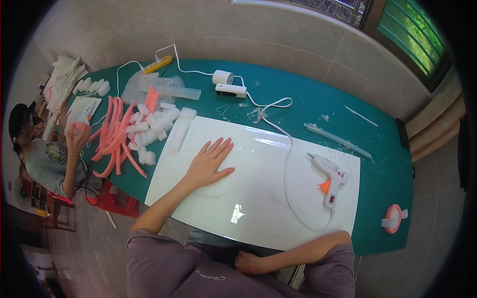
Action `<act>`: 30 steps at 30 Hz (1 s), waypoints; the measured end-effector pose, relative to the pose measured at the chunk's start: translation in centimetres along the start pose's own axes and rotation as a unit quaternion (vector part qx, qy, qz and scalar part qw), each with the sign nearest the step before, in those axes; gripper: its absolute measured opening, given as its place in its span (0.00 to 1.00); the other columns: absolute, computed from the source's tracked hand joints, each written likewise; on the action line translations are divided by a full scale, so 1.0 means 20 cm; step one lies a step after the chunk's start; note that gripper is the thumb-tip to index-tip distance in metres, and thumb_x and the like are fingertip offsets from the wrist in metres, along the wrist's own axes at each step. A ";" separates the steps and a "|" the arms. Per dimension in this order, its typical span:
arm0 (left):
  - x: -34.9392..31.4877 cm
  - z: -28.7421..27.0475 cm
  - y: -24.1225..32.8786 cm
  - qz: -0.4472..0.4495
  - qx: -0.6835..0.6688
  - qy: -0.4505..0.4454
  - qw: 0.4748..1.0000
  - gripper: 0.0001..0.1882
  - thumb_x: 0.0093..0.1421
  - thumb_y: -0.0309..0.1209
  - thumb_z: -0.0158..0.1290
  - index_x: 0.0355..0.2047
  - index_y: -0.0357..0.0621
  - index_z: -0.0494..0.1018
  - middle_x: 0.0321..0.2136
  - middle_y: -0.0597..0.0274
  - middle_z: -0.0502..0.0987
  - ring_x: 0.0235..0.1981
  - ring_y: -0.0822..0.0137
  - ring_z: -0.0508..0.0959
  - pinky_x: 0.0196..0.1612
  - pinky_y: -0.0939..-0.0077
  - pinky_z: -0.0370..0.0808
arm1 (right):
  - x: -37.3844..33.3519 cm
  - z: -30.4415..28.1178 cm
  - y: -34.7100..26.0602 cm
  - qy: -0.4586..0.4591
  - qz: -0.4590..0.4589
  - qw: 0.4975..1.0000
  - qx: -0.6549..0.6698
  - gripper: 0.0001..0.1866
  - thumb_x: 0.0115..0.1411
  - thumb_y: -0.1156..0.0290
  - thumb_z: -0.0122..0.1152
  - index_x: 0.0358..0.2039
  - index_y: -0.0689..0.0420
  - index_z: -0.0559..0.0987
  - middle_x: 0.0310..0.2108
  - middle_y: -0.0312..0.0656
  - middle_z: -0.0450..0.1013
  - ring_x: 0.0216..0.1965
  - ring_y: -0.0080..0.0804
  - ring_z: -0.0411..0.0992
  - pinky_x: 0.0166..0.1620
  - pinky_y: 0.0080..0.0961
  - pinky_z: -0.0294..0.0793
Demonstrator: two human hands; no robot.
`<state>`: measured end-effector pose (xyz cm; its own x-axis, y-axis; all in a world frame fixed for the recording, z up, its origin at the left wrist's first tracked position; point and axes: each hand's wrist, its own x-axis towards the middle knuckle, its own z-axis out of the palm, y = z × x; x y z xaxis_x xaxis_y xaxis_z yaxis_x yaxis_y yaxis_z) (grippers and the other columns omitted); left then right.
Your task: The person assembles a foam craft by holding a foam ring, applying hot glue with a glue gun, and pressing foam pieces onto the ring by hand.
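My left hand (211, 163) lies flat on a glossy white board (258, 198), fingers spread and nothing in them. Close to its fingertips, a white foam roll (183, 130) rests over the board's far left corner. My right hand (250, 262) is down by my lap, at the near edge of the table, with its fingers curled in and no object showing. A white hot glue gun (330, 176) with an orange trigger lies on the right part of the board, apart from both hands. Its white cord loops across the board.
On the green table (293, 111) are pink foam strips (113, 131), white foam pieces (161, 121), clear glue sticks (338, 140) and a pink ring (393, 218). A white device (230, 91) and yellow power strip (159, 64) stand behind. At left, a co-worker (52, 161) holds something pink.
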<state>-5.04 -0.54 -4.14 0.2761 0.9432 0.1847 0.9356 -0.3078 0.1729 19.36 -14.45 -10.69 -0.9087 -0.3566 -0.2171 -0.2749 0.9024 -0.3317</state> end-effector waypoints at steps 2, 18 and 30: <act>-0.03 -0.01 -0.01 -0.009 0.008 0.017 1.000 0.31 0.53 0.47 0.43 0.53 0.42 0.55 0.55 0.57 0.55 0.56 0.58 0.53 0.56 0.61 0.50 | 0.02 0.01 0.02 -0.011 -0.016 1.000 -0.001 0.07 0.45 0.69 0.49 0.17 0.54 0.76 0.22 0.38 0.72 0.28 0.32 0.70 0.31 0.27 0.63; -0.36 -0.37 -0.16 -0.002 -0.042 0.354 0.934 0.14 0.44 0.23 0.53 0.35 0.46 0.72 0.35 0.64 0.74 0.39 0.68 0.73 0.58 0.55 0.45 | 0.03 -0.04 0.03 -0.035 -0.040 0.998 0.041 0.08 0.47 0.69 0.47 0.25 0.57 0.73 0.26 0.42 0.69 0.31 0.35 0.69 0.33 0.29 0.65; -0.79 -0.81 -0.69 -0.417 0.125 0.218 0.873 0.45 0.34 0.50 0.57 0.52 0.44 0.54 0.50 0.55 0.57 0.52 0.53 0.55 0.50 0.42 0.48 | 0.05 -0.05 0.03 -0.054 -0.018 0.997 0.046 0.09 0.49 0.67 0.44 0.28 0.57 0.70 0.26 0.41 0.68 0.29 0.36 0.69 0.34 0.32 0.66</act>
<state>-25.83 -13.20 6.15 -0.5834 0.6720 0.4562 0.8052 0.5519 0.2167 17.97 -13.92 -10.13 -0.8579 -0.4171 -0.3001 -0.2719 0.8641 -0.4236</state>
